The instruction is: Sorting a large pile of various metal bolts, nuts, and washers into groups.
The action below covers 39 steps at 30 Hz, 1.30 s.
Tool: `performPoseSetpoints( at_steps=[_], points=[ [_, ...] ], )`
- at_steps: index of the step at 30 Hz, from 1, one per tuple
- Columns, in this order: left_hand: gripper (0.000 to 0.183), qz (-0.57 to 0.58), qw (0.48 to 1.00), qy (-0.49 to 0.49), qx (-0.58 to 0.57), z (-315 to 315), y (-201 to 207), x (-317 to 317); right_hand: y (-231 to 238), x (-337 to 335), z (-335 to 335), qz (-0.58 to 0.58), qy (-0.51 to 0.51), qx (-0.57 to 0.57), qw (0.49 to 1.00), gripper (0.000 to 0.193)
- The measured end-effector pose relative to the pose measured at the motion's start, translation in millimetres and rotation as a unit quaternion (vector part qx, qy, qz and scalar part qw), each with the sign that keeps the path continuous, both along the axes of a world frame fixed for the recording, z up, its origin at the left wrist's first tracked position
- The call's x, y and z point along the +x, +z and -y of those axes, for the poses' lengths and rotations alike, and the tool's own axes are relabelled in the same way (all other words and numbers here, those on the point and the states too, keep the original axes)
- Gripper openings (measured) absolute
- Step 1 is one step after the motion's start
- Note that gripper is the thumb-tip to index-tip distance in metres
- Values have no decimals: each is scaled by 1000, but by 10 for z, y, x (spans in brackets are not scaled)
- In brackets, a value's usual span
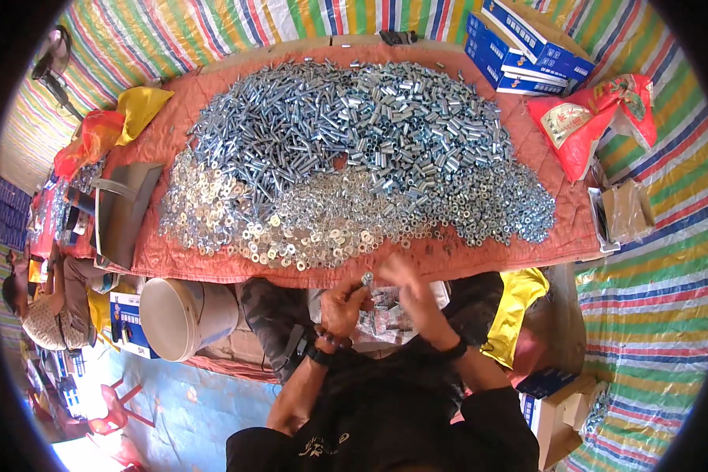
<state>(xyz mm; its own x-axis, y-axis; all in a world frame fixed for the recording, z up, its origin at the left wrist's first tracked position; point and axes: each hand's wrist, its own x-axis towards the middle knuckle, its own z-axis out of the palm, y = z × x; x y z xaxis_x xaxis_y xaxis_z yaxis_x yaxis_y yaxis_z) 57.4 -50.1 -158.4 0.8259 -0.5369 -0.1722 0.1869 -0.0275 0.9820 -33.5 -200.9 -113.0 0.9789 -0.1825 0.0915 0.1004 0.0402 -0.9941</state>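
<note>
My left hand (342, 307) is closed on a small metal bolt (367, 278), its round end pointing up between thumb and fingers at the table's front edge. My right hand (403, 277) is just to the right, close over the table edge. Motion smears its fingers, so whether they hold anything is hidden. Beyond both hands lie heaps of loose hardware: long metal bolts (275, 126) at the back left and short tube sleeves (425, 118) at the back right. Flat washers (287, 244) lie front left, small rings (330, 200) in the middle, nuts (511, 204) front right.
A red cloth (562, 216) covers the table. Blue boxes (527, 47) and a red bag (566, 130) stand at the right. A white bucket (182, 318) sits at the front left, near a bent grey sheet (126, 216). Another person (51, 307) sits at far left.
</note>
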Motion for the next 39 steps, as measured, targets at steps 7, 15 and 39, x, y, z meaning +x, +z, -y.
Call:
performPoseSetpoints(
  at_steps=[7,15,39],
  points=[
    [18,16,999,-5,30,76,66,48,145,123,52,22,-105,-66,992,43],
    [22,-1,998,-24,65,-51,-303,-53,-154,325,439,-93,-138,-115,979,29],
    [6,541,753,115,357,662,-25,2666,-579,1272,1047,-52,-123,-248,960,30]
  ],
)
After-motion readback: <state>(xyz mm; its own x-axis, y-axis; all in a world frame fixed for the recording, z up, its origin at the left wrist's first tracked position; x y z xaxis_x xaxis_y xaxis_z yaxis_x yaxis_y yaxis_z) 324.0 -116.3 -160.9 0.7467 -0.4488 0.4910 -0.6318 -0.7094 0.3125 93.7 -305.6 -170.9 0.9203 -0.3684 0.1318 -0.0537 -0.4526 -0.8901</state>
